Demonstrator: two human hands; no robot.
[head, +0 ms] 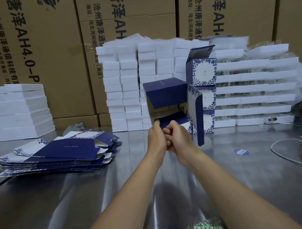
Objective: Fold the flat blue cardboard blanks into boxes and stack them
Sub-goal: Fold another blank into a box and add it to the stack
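Steel surface [116,196] under bright light, and held just above it is the half-folded navy blue cardboard box [166,95]. The left hand [156,137] pinches its bottom flap while the right hand [178,135] curls its fingers [167,132] onto it. I'd square that flap before pressing it home.

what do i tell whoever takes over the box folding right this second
Hands: left hand pinches the bottom flap of the half-folded box, held up over the steel table; right hand is curled at the same flap, grip unclear.
Things: flat blanks lie piled on the left; finished boxes stand stacked behind on the right, top lid open.
Done: a few boxes stacked.
Left: close this box, stack it, then fold the pile.
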